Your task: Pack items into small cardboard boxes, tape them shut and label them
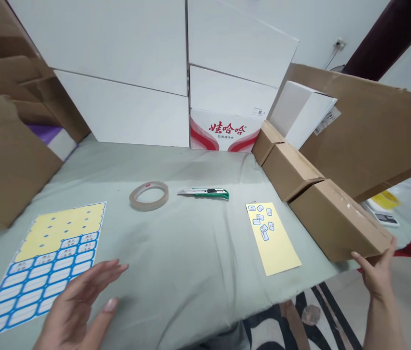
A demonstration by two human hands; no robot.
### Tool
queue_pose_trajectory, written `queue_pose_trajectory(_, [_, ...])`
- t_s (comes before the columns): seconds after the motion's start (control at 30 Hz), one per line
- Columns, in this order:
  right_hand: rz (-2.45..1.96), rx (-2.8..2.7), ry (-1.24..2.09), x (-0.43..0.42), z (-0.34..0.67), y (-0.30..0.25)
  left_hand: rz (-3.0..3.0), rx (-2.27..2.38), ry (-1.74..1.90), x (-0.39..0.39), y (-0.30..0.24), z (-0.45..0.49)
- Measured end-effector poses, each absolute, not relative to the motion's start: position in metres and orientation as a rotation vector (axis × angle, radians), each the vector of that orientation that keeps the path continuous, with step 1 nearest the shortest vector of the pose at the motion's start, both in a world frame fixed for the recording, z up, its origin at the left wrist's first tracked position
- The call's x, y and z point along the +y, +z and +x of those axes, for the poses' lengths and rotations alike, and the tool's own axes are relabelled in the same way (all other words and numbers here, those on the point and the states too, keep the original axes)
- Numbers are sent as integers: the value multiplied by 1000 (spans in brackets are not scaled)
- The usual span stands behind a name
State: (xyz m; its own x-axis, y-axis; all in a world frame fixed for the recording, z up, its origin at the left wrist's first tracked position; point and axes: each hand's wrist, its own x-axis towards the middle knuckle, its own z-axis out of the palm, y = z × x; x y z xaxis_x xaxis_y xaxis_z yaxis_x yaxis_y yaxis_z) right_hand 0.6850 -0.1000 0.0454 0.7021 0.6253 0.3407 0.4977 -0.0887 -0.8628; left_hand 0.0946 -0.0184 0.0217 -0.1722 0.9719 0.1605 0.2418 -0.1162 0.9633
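Note:
My right hand point(377, 272) grips the near end of a brown cardboard box point(340, 221), with its thumb on the lower corner and its fingers at the far upper corner. That box is the closest in a row of brown boxes along the right side. Over the table at the lower left, my left hand point(81, 304) is open, thumb and fingers apart, with nothing in it. Beside it lies a sheet of blue-bordered labels point(50, 267), its upper part bare yellow backing. A yellow strip of paper point(276, 243) bears several small stuck labels.
A roll of clear tape point(149, 206) and a green utility knife point(209, 193) with its blade out lie mid-table. White panels point(128, 109) and a red-and-white carton point(223, 131) stand behind. Cardboard flaps point(5, 165) rise at left; a small scale point(385, 218) sits at right.

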Motion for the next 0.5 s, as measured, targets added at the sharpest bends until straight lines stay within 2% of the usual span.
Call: queue_pose_trajectory(0.5, [-1619,-1008,150,6,673,40,1485,1500,1357,-14,22,90])
